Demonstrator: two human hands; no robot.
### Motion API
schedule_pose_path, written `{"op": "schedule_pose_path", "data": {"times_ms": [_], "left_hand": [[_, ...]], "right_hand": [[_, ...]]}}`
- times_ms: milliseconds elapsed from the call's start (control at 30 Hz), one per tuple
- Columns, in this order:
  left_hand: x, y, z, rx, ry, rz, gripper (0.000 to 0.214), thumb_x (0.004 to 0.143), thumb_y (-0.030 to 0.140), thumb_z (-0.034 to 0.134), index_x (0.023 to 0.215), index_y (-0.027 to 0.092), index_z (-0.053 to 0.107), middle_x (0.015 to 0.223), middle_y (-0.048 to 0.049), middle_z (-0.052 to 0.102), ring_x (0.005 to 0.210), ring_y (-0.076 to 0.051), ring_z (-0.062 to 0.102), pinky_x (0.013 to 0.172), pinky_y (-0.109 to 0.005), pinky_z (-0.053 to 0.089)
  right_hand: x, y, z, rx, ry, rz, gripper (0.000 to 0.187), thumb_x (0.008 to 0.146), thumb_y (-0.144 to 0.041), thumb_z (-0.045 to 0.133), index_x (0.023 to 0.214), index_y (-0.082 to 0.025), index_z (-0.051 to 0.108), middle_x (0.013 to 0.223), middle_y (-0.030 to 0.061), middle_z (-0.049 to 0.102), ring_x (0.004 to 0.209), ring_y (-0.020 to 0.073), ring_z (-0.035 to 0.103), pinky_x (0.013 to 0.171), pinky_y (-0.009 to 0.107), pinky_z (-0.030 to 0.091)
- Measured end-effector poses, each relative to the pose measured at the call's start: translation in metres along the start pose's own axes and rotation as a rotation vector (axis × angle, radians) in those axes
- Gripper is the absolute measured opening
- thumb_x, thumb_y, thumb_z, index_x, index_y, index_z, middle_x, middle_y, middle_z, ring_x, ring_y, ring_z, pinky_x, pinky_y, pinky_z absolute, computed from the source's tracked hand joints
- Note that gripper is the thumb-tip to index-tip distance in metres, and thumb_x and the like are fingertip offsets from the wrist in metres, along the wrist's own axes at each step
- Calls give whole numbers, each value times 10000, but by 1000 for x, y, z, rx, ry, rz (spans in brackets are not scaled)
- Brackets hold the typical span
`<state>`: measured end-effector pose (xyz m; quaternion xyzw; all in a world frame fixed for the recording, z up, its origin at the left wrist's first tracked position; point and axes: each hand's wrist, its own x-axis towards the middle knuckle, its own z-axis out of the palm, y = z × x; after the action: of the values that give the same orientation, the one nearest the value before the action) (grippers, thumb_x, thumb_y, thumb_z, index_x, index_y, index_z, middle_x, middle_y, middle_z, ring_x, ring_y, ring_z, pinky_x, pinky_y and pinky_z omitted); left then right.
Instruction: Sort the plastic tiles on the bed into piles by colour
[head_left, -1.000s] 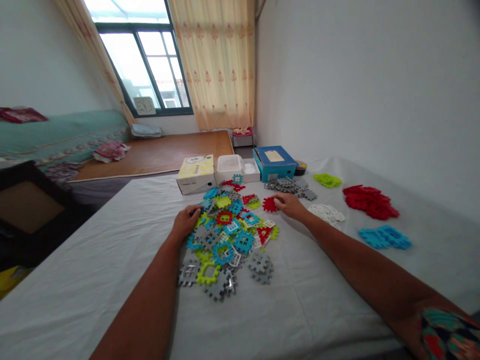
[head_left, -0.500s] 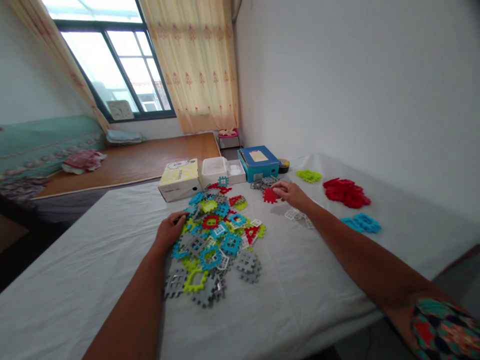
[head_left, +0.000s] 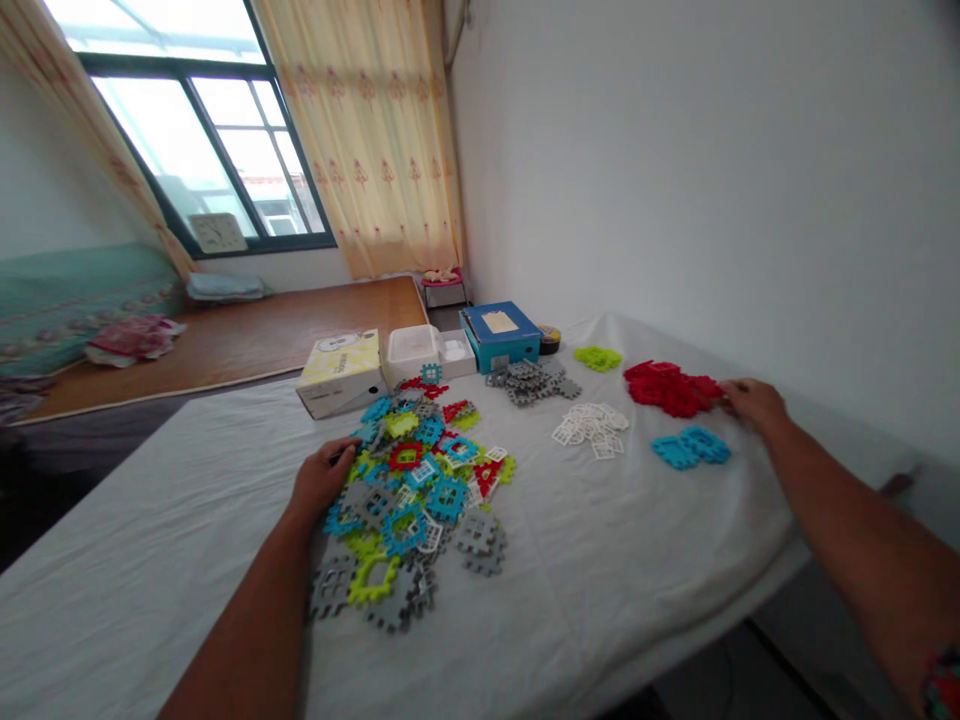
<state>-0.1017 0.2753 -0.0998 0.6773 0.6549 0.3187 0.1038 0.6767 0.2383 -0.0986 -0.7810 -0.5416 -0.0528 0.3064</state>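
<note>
A mixed pile of coloured interlocking plastic tiles lies on the white-clothed table. My left hand rests on the pile's left edge, fingers curled over pieces I cannot name. My right hand is stretched far right, its fingertips together at the right edge of the red tile pile, touching a red tile. Other sorted piles lie between: grey tiles, white tiles, blue tiles and lime tiles.
A yellow box, a clear plastic container, a blue box and a tape roll line the table's far edge. The white wall runs close along the right. The table's near right corner drops off by my right arm.
My right hand carried a red tile from beside the mixed pile rightward to the red pile. My view swung right. The left hand stayed on the pile.
</note>
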Motion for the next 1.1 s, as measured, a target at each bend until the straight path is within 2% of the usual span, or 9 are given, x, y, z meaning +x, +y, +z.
{"op": "schedule_pose_path", "data": {"times_ms": [100,200,300,467,533,600,767,900,1100], "left_hand": [[-1,0,1,7,4,8,439,796,478,462,1050,227,717,1100,-47,719,996,-242,666,910,-345,508],[-1,0,3,15,10,17,431,804,457,455,1050,218,717,1115,-51,713,1035,-237,652,927,-343,497],[-2,0,4,12,23,15,418,807,431,453,1041,211,720,1106,-50,716,1043,-234,648,939,-344,491],[-3,1,4,-24,16,15,412,816,432,463,1048,207,719,1098,-54,718,1029,-236,653,918,-341,502],[-4,1,4,-39,16,23,402,819,428,468,1046,212,720,1090,-52,720,1026,-234,654,922,-343,501],[-4,2,4,-49,14,21,386,818,414,474,1037,215,723,1075,-48,724,1013,-231,656,925,-347,500],[-5,2,5,-84,23,20,387,820,403,474,1035,196,721,1079,-59,720,1012,-228,654,936,-351,493],[-5,2,6,-79,19,16,395,820,404,470,1035,188,720,1084,-64,717,1020,-230,650,946,-355,487],[-4,3,4,-61,12,16,394,819,396,468,1048,196,719,1089,-56,717,1024,-231,647,945,-359,485]], "right_hand": [[0,-5,3,-133,92,169,418,828,-471,412,985,-220,707,936,216,675,957,444,638,752,582,488],[0,-56,6,-95,129,35,410,848,-429,412,1033,-199,696,1009,221,665,994,387,635,806,523,493],[-15,-142,14,31,-20,-260,399,877,-393,404,1059,-169,678,1056,178,675,989,307,638,864,454,492],[-81,-287,37,299,-689,-872,320,876,-390,528,1092,-205,674,1063,94,695,816,183,655,756,320,523],[-106,-326,48,350,-766,-1109,327,852,-375,600,1122,-203,667,1114,101,681,950,203,636,863,343,493],[-123,-352,62,384,-727,-1207,363,858,-352,614,1178,-185,640,1180,122,658,1078,228,593,967,391,435],[-134,-383,99,372,-683,-1153,553,804,-365,689,1296,-145,564,1297,162,599,1165,266,555,1009,420,394],[-130,-385,118,399,-626,-1005,404,854,-393,620,1192,-174,650,1169,116,679,1047,233,618,926,354,443],[-123,-370,126,429,-444,-741,296,911,-352,509,1056,-183,704,977,87,728,867,201,650,803,309,477]]}}
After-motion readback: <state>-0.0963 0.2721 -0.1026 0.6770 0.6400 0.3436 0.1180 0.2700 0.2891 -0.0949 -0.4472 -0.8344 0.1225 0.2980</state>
